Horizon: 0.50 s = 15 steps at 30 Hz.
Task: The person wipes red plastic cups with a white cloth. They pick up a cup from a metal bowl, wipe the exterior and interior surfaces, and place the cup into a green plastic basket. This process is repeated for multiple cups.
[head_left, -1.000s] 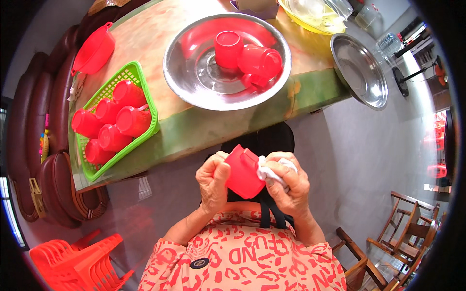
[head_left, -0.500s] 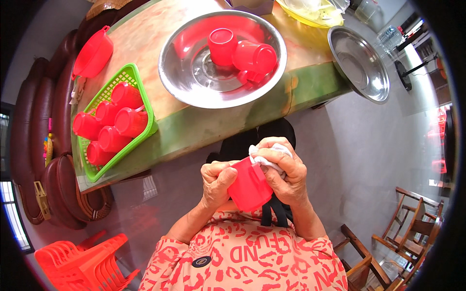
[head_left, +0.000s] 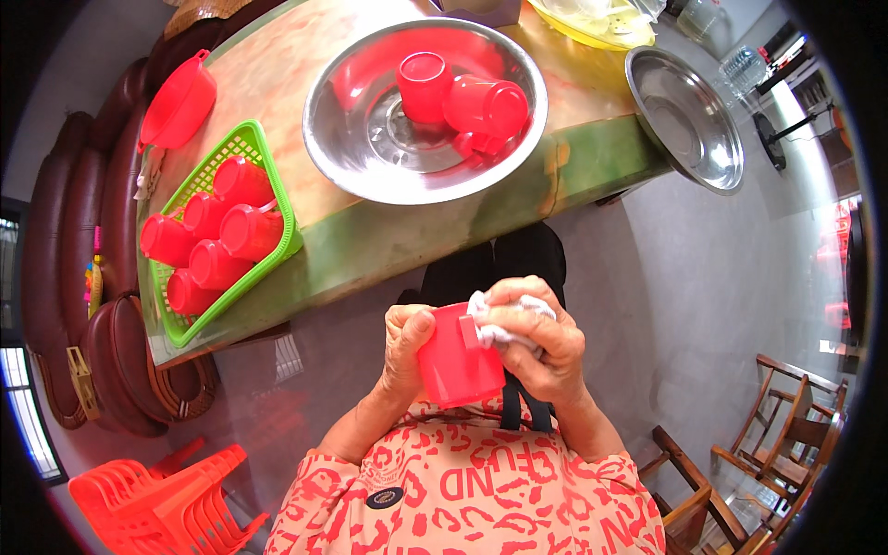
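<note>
One red plastic mug [head_left: 453, 365] is held before a person's patterned shirt [head_left: 462, 504]: the left hand [head_left: 402, 356] half-closes around the side, thumb in front, while the drawn-in fingers of the right hand [head_left: 555, 356] grip a crumpled white cloth [head_left: 499, 331] against the wall by the handle [head_left: 468, 333]. The mug has swung out of the steeper slant of half a second earlier, apparently presenting its handle side more squarely to the cloth. Beyond, on a marbled table [head_left: 370, 222], six upturned red mugs [head_left: 248, 231] crowd a green plastic basket [head_left: 291, 248] at left and two more sit in a steel basin [head_left: 356, 176]; farther off rests a handled red tub [head_left: 180, 102].
</note>
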Each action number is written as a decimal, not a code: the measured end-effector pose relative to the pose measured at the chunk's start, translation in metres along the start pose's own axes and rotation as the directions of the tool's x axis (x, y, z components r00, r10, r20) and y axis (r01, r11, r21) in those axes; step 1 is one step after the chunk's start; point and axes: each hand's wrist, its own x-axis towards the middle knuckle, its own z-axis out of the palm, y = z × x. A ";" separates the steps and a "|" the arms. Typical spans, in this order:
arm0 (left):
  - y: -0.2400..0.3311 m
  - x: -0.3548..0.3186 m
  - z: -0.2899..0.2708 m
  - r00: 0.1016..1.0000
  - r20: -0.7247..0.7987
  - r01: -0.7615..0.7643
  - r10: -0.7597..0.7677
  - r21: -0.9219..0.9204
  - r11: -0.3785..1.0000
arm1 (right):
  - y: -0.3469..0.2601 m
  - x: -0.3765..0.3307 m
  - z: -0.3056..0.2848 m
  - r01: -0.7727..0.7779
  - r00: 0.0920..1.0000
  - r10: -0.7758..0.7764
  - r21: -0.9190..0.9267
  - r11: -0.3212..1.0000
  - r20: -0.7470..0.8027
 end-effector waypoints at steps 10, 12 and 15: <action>-0.008 0.019 -0.003 0.926 0.311 -0.195 0.214 -0.093 0.976 | 0.012 -0.001 -0.008 -0.370 0.925 0.369 0.440 0.818 0.090; -0.003 0.022 0.003 0.917 0.297 -0.301 0.265 0.082 0.950 | 0.003 0.003 -0.017 -0.406 0.905 0.423 0.411 0.816 0.055; 0.006 0.007 0.009 0.875 0.135 -0.483 0.465 0.302 0.822 | 0.002 0.014 -0.022 -0.224 0.971 0.235 0.186 0.957 -0.042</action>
